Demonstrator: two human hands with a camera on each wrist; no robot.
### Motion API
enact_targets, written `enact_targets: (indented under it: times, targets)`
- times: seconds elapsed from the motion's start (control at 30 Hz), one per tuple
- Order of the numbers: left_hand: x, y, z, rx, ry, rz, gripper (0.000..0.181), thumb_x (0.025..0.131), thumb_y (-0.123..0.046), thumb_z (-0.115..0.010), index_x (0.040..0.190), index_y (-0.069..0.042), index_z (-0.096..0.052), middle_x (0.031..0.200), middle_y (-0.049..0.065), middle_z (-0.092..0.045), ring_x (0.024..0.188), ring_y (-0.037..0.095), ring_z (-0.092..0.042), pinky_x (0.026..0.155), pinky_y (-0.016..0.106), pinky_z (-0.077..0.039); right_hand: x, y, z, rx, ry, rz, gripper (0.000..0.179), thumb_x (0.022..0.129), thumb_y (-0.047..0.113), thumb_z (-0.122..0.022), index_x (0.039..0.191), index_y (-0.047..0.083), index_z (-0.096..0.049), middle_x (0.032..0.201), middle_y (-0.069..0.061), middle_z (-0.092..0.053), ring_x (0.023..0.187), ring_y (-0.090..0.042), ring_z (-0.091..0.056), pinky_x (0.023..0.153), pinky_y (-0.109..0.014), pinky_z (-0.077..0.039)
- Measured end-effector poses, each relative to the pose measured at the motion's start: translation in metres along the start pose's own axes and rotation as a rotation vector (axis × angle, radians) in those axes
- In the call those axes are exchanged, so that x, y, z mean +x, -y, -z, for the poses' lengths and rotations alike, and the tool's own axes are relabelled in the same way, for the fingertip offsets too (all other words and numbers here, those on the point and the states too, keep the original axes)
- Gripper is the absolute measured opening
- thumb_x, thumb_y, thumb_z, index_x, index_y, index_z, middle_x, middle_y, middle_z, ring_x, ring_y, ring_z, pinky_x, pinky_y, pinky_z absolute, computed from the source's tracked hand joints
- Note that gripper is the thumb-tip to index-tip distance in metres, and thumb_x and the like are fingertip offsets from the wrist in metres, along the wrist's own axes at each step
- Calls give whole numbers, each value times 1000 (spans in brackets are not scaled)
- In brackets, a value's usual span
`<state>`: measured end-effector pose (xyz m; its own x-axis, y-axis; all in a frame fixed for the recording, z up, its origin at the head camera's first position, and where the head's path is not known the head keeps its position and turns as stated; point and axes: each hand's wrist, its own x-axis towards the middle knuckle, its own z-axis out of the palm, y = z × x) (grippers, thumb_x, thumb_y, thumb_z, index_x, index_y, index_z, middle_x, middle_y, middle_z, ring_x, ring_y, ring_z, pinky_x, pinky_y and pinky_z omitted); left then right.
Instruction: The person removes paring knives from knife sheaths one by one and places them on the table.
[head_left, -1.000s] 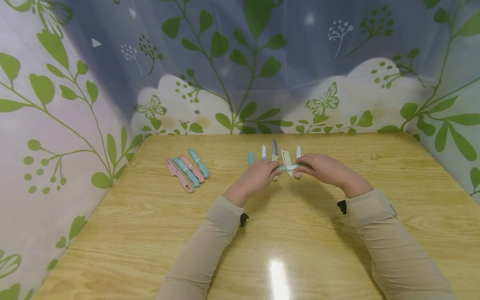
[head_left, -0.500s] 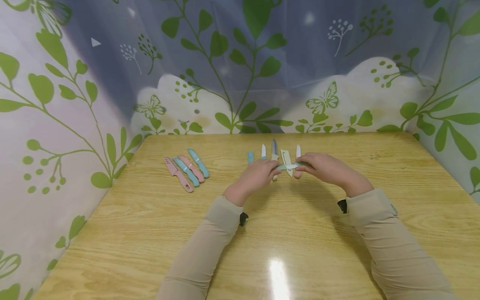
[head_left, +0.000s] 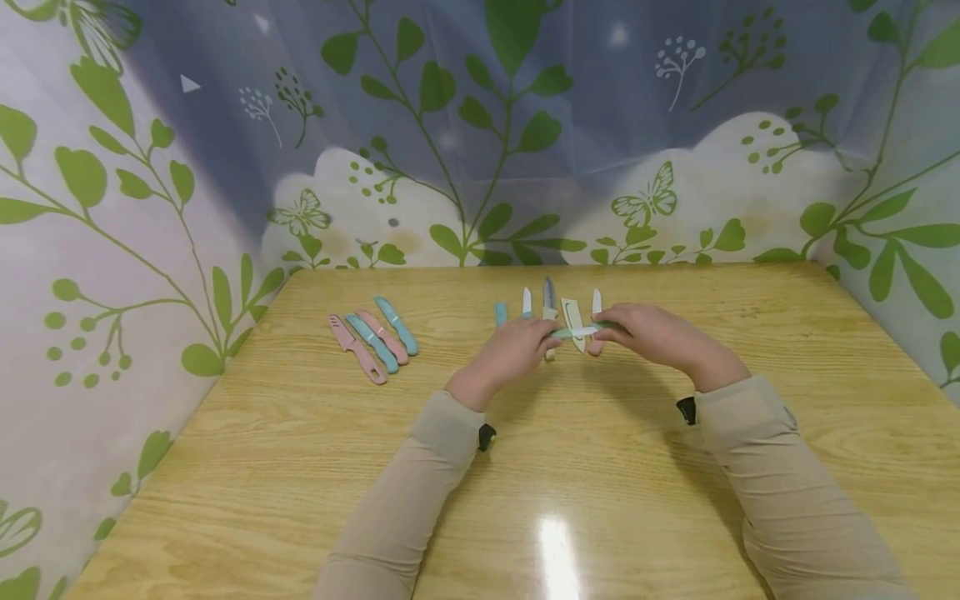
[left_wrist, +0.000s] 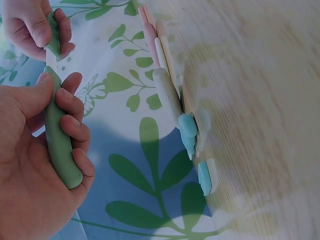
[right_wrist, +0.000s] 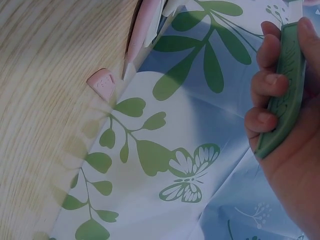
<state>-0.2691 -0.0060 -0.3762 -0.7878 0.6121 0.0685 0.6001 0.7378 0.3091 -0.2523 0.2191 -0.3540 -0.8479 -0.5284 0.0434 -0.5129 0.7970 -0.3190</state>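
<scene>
My left hand (head_left: 513,348) grips the green handle (left_wrist: 61,135) of a small knife, fingers curled round it. My right hand (head_left: 645,337) holds the knife's green sheath (right_wrist: 287,80), with the thumb along one side. Between the hands, a stretch of white blade (head_left: 582,332) shows in the head view, and its tip cannot be seen. Both hands are raised over a row of knives. Behind them lie a blue-handled knife (head_left: 527,302), a dark-bladed knife (head_left: 550,293), a cream sheath (head_left: 572,315) and a pink-handled knife (head_left: 596,348).
A blue sheath (head_left: 501,313) lies left of the row. The right wrist view shows a pink sheath (right_wrist: 102,84) on the wooden table (head_left: 300,467). Farther left lie several sheathed pink and blue knives (head_left: 365,339). A patterned cloth (head_left: 450,167) hangs behind the table.
Slightly more white blade shows between the hands, and my right hand has shifted a little to the right. The knives on the table stay where they were.
</scene>
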Motion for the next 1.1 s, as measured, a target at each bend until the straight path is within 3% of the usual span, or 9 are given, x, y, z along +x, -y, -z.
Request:
enact_targets:
  times: [0.6,1.1]
  targets:
    - [1,1,-1,13,3,11,35,104,-32,-43,126,-13,-60,106,0,-66,95,16,-60,86,33,-47,0,-3,3,13,-4,11,37,98,17,-56,127,-5,-58,118,-22,-63,104,-35,-63,86,-47,-52]
    - [2,2,-2,31,-7,2,33,104,-31,-44,125,-12,-61,104,0,-67,92,15,-60,84,32,-47,0,-5,4,15,14,-9,38,99,19,-55,129,-4,-58,121,-23,-62,109,-37,-61,90,-50,-50]
